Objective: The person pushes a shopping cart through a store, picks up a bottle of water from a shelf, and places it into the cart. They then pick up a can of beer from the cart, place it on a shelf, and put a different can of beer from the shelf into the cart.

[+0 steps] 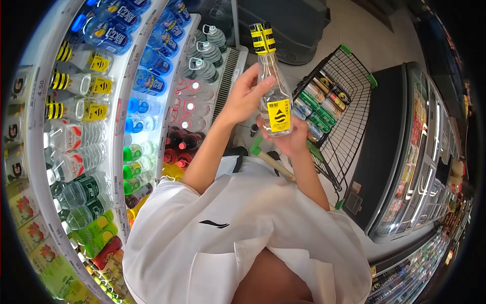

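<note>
A clear glass bottle (276,96) with a yellow label and a black-and-yellow striped cap stands nearly upright in front of me. My left hand (248,93) is wrapped round its upper part, thumb across the glass. Around the bottle's base, my right hand (289,138) has its fingers closed, partly hidden behind the glass. Similar bottles with striped necks (93,85) lie on the shelf at the upper left.
A black wire shopping cart (349,126) holding several cans (316,109) stands beyond my hands to the right. Shelves of bottled drinks (114,152) run along the left. A dark-sided refrigerated case (377,152) borders the right side.
</note>
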Demonstrator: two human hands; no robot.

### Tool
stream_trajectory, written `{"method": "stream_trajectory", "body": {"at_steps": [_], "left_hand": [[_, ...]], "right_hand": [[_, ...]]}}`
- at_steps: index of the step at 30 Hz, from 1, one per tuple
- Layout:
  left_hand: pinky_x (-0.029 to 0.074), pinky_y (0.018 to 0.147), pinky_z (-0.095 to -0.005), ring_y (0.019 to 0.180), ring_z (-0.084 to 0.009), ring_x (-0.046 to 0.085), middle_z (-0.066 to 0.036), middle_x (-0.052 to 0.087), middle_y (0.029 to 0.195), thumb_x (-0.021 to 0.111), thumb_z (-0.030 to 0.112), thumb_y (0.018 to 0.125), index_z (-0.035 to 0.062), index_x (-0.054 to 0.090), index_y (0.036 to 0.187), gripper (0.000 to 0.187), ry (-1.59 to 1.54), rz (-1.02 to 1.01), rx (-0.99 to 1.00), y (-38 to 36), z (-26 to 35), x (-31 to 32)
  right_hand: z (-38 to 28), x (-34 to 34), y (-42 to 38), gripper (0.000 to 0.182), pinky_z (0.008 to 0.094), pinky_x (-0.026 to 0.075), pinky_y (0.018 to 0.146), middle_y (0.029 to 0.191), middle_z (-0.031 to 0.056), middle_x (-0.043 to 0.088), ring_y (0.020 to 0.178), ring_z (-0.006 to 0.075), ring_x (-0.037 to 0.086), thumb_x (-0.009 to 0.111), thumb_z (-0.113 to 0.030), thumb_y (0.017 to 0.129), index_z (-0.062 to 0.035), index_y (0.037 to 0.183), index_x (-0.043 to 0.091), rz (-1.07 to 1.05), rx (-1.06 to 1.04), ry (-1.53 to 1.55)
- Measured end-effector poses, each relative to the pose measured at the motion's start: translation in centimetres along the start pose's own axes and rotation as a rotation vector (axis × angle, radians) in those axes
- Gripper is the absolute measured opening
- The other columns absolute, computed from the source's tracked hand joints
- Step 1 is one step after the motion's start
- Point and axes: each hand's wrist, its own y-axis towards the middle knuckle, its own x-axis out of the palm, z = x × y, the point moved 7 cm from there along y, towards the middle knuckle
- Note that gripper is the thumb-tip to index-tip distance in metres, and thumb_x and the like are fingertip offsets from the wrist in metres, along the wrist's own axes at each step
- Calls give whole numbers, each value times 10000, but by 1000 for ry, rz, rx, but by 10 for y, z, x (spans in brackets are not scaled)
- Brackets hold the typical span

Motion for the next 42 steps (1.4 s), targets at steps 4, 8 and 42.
{"method": "stream_trajectory", "body": {"at_steps": [4, 8, 42], "left_hand": [[437, 718, -240, 791, -59, 505, 6, 585, 847, 617, 194, 967, 11, 621, 1082, 217, 179, 45, 63, -16, 16, -43], [373, 615, -269, 699, -84, 434, 7, 538, 786, 640, 222, 949, 16, 612, 1039, 227, 67, 162, 165, -24, 31, -66], [595, 650, -278, 748, -163, 714, -153, 658, 1262, 766, -39, 736, 20, 657, 1211, 491, 1044, 1139, 779, -80, 202, -240]], "right_hand": [[22, 27, 17, 779, 316, 451, 659, 1103, 215, 607, 813, 251, 586, 497, -612, 817, -31, 1335, 512, -129, 62, -9], [36, 45, 32, 718, 355, 481, 705, 1135, 204, 616, 824, 280, 614, 463, -560, 867, -18, 1335, 514, -237, 86, 32], [39, 321, 266, 550, 432, 544, 833, 1028, 203, 695, 953, 376, 678, 815, -147, 703, 26, 1174, 592, -331, -910, -1553]]}}
